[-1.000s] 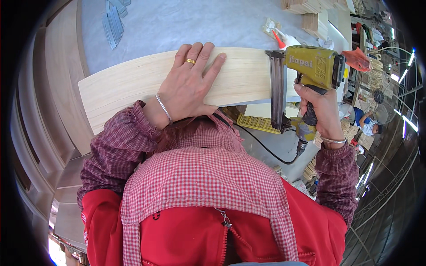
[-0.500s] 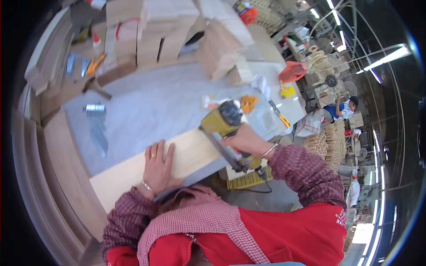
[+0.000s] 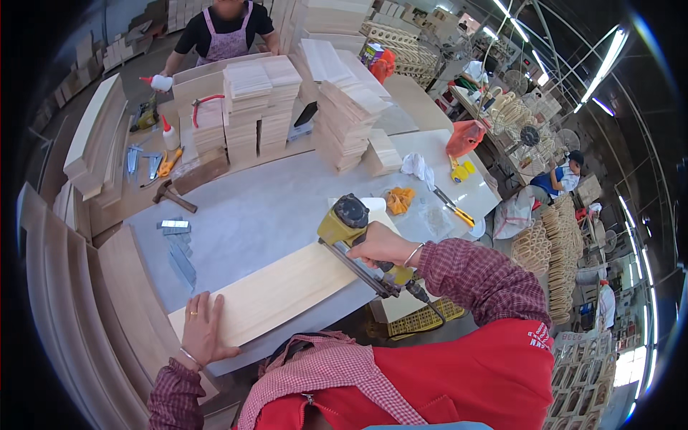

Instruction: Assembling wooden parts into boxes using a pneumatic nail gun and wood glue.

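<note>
A pale wooden board (image 3: 279,292) lies on the bluish-grey table covering in front of me. My left hand (image 3: 204,331) rests on the board's left end, fingers stretched out and holding nothing. At the board's right end my right hand (image 3: 383,247) is wrapped round a yellow-and-black nail gun (image 3: 347,223), with a hose at its handle. The gun's nose is over or against the board; contact is hard to make out. Strips of metal nails (image 3: 180,259) lie beyond the left hand. A hammer (image 3: 174,196) rests farther off.
Stacks of wooden boards (image 3: 344,125) stand at the back. Glue bottles (image 3: 170,136), pliers (image 3: 169,163) and a utility knife (image 3: 455,207) lie around. Long curved panels (image 3: 75,287) line the left side. A co-worker in an apron (image 3: 228,34) stands across the table.
My left hand has slid left along the board to its end. The nail gun stays in my right hand at the right end. The view has tilted up, showing the co-worker.
</note>
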The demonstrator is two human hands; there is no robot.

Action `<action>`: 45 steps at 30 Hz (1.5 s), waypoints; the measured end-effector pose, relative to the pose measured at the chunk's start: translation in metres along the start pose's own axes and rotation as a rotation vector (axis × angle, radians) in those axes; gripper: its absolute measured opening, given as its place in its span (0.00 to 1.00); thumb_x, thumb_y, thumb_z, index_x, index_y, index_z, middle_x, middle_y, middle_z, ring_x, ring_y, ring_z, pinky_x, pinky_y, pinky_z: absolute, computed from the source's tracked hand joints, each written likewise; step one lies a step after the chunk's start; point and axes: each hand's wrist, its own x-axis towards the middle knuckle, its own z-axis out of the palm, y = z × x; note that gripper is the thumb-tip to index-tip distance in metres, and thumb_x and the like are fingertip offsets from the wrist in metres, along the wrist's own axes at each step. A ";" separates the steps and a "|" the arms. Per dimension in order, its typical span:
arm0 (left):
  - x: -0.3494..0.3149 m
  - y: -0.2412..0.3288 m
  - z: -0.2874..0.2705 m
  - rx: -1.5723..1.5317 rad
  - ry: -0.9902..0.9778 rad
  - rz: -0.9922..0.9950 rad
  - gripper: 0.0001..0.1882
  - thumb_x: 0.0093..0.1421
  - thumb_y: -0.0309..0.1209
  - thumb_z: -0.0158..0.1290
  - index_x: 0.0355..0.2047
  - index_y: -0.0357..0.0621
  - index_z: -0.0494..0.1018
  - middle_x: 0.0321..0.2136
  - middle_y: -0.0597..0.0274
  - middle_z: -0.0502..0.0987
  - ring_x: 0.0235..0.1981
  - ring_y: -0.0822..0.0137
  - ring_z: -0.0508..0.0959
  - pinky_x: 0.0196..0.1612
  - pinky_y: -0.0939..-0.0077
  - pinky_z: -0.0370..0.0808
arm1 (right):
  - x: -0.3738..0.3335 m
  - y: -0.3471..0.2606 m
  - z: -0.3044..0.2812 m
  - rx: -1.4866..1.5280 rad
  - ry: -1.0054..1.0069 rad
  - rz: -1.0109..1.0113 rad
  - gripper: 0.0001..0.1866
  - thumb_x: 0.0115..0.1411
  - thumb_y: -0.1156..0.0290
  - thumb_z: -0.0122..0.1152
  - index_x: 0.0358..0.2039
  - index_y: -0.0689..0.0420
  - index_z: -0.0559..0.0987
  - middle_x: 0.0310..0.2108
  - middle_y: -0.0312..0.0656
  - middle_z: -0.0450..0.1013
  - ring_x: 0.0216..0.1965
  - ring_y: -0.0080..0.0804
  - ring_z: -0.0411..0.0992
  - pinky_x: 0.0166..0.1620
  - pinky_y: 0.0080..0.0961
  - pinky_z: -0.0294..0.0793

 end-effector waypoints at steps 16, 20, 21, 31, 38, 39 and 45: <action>-0.026 -0.076 0.061 -0.092 0.223 0.145 0.55 0.30 0.52 0.65 0.57 0.37 0.59 0.52 0.41 0.60 0.51 0.45 0.62 0.58 0.53 0.53 | 0.000 -0.028 0.149 0.066 0.173 0.086 0.07 0.52 0.73 0.61 0.25 0.64 0.75 0.13 0.36 0.67 0.11 0.21 0.61 0.17 0.16 0.61; -0.035 -0.084 0.077 -0.107 0.197 0.103 0.54 0.30 0.51 0.65 0.57 0.38 0.60 0.52 0.43 0.60 0.52 0.47 0.61 0.59 0.55 0.52 | 0.012 -0.042 0.188 0.093 0.104 0.044 0.07 0.53 0.75 0.61 0.30 0.65 0.76 0.13 0.35 0.67 0.11 0.20 0.60 0.16 0.15 0.60; -0.035 -0.087 0.080 -0.101 0.199 0.099 0.54 0.30 0.51 0.65 0.57 0.38 0.60 0.52 0.43 0.60 0.52 0.47 0.61 0.59 0.55 0.52 | 0.016 -0.046 0.198 0.093 0.084 0.033 0.08 0.53 0.75 0.61 0.32 0.65 0.77 0.14 0.34 0.66 0.11 0.19 0.60 0.16 0.15 0.60; -0.048 -0.091 0.096 -0.145 0.169 0.051 0.57 0.28 0.51 0.67 0.60 0.42 0.58 0.55 0.46 0.59 0.55 0.48 0.59 0.62 0.55 0.49 | 0.028 -0.051 0.233 0.052 0.040 0.043 0.11 0.53 0.76 0.61 0.37 0.67 0.77 0.16 0.34 0.66 0.12 0.18 0.60 0.15 0.14 0.60; -0.047 -0.094 0.096 -0.166 0.145 0.033 0.59 0.27 0.50 0.68 0.61 0.43 0.57 0.56 0.46 0.59 0.57 0.47 0.59 0.63 0.54 0.49 | 0.030 -0.056 0.237 0.053 0.044 0.041 0.11 0.54 0.75 0.62 0.37 0.67 0.77 0.16 0.34 0.67 0.12 0.18 0.60 0.15 0.14 0.61; -0.047 -0.094 0.096 -0.160 0.165 0.043 0.57 0.28 0.50 0.67 0.60 0.42 0.58 0.54 0.47 0.60 0.56 0.48 0.59 0.62 0.55 0.49 | 0.031 -0.056 0.237 0.051 0.045 0.044 0.11 0.54 0.75 0.62 0.37 0.67 0.77 0.16 0.34 0.67 0.12 0.18 0.60 0.15 0.14 0.61; -0.046 -0.096 0.099 -0.147 0.229 0.069 0.53 0.29 0.49 0.67 0.56 0.39 0.61 0.51 0.48 0.61 0.52 0.50 0.61 0.60 0.58 0.51 | 0.035 -0.058 0.238 -0.001 0.044 0.071 0.11 0.53 0.74 0.62 0.36 0.67 0.76 0.16 0.35 0.67 0.12 0.18 0.60 0.16 0.14 0.60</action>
